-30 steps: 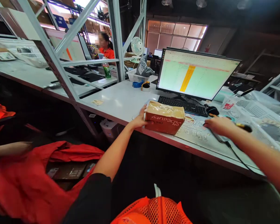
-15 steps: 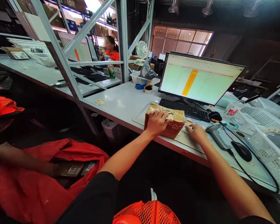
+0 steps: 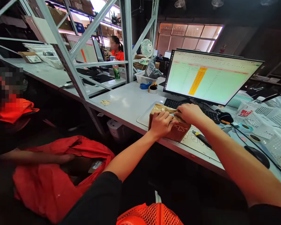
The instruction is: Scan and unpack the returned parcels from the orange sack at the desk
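A brown cardboard box (image 3: 176, 132) with shiny tape over its top stands at the front edge of the desk. My left hand (image 3: 162, 124) grips its near upper edge, the thumb on the front face and the fingers over the top. My right hand (image 3: 191, 113) is closed at the right end of the box top, its fingertips tucked at the flap; the exact grip is partly hidden. To the right of the box a yellow-and-black utility knife (image 3: 201, 138) lies on the desk mat, partly behind my right forearm.
A monitor (image 3: 213, 78) and keyboard (image 3: 210, 116) stand behind the box. Right lie a mouse (image 3: 257, 156), a bottle (image 3: 249, 109) and white baskets (image 3: 269, 115). Tape rolls (image 3: 152, 88) sit further back. At left, a co-worker's arm (image 3: 44, 156) reaches into a red sack (image 3: 42, 187).
My right hand has left the utility knife on the mat and moved up and left onto the box top. My left hand keeps its hold. The co-worker's arm has shifted in the sack.
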Motion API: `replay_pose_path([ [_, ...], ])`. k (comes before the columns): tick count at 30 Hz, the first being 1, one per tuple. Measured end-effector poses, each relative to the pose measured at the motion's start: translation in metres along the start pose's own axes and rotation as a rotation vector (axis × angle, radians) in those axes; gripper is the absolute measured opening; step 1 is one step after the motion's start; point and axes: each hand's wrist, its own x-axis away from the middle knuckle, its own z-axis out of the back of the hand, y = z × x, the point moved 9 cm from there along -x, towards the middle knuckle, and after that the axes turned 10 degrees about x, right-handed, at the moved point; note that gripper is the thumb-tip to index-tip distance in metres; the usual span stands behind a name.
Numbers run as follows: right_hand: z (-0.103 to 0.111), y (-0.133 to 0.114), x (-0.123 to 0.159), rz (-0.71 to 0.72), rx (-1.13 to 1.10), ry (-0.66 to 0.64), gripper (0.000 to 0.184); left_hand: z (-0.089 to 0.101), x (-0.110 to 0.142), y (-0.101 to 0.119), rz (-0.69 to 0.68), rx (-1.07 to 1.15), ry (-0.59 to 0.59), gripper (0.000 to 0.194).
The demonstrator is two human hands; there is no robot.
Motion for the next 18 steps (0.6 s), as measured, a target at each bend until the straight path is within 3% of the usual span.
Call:
replay_pose_path([
  [4,0.001,0.001,-0.001,-0.003,0.089,0.026,0.045,0.0,-0.004,-0.003,0.035,0.019,-0.011,0.04],
  [12,-0.004,0.027,-0.026,-0.152,-0.046,0.077,0.054,-0.002,0.002,0.005,0.011,0.007,-0.032,0.04],
  [15,-0.027,0.039,-0.042,-0.213,-0.225,-0.025,0.049,0.0,0.013,0.013,-0.002,-0.031,-0.047,0.036],
  [18,-0.054,0.036,-0.057,-0.166,-0.348,-0.169,0.047,0.005,0.012,0.016,0.03,-0.061,-0.118,0.039],
])
